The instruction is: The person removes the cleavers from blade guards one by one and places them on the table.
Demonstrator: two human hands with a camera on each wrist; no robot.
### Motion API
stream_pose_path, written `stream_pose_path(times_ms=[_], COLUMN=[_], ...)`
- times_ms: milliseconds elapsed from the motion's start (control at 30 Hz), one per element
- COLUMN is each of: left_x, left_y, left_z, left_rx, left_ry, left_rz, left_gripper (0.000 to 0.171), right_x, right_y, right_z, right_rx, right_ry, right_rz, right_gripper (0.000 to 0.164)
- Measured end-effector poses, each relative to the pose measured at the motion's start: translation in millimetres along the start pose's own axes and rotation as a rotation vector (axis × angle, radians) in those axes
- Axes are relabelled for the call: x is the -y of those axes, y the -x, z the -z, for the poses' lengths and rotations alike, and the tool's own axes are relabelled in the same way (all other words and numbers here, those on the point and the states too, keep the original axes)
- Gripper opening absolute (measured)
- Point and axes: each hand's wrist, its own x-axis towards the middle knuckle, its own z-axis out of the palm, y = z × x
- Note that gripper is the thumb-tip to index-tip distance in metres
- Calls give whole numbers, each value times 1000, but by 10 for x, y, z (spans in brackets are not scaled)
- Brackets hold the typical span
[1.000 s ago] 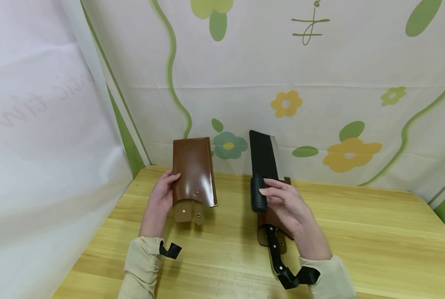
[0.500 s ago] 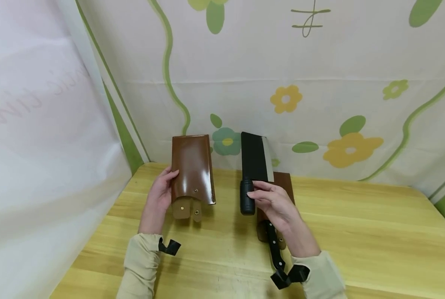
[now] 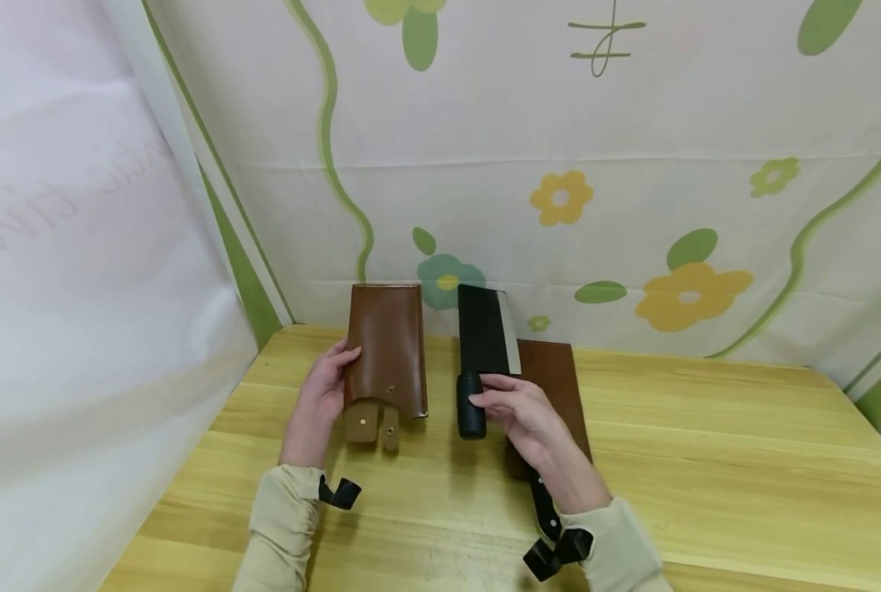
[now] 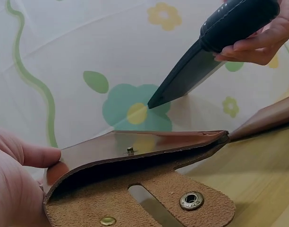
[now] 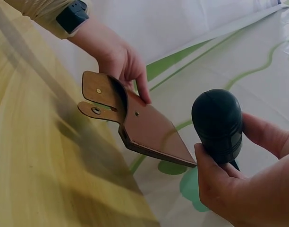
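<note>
Nearest, at 6 o'clock on each side: two pale sleeves [image 3: 286, 518], each with a black wrist mount [image 3: 342, 493]; just past the right one, a riveted black handle [image 3: 547, 506] points toward 6 o'clock from a second brown sheath [image 3: 558, 386], flat on the table [image 3: 707, 469] under the right forearm; no blade shows there, so presumably it sits inside the leather.

Left hand [image 3: 326, 382], at about 8 o'clock: fingers narrow, pinching the 9 o'clock edge of the first brown sheath [image 3: 386, 337], thumb on the upper face; sheath is held up from the table, mouth toward 6 o'clock, closed end toward 12; its two straps hang unfastened, and the left wrist view shows the mouth gaping slightly; the edge hold probably serves to leave that mouth unblocked.

Right hand [image 3: 530, 419], at about 5 o'clock: fingers holding the black handle of a cleaver [image 3: 483, 333] from its 3 o'clock side, butt bare; blade raised toward 12 o'clock, bright edge facing 3 o'clock; gripping the handle alone likely keeps the fingers off that edge; cleaver and first sheath stand apart, side by side.

Farthest, at 12 o'clock: a white flowered curtain [image 3: 455, 123] behind the table.
</note>
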Motion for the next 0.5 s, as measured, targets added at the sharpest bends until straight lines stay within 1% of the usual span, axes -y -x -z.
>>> stream_pose_path(times_ms=[133,300,367,433,500], left_x=[53,103,123,145,168], left_y=[-29,-60,-75,-89,-106], left_z=[-10,-21,-13,3,25], left_rx=[1,-6,1,-9,-19], left_ry=[-23,-56,-67,-84,-103], left_rz=[-7,5,11,12,14], left_gripper=[28,51,58,59,56], right_x=[-54,-132,-165,-198,-232], right_y=[-21,-53,-68,-81,-94], right_z=[-4,-11,-15,-19,-25], right_rx=[-6,-15,-17,-15,-12], right_ry=[8,21,25,30,36], right_rz=[-15,-24,-30,-37,-42], right_gripper=[60,59,59,59,59])
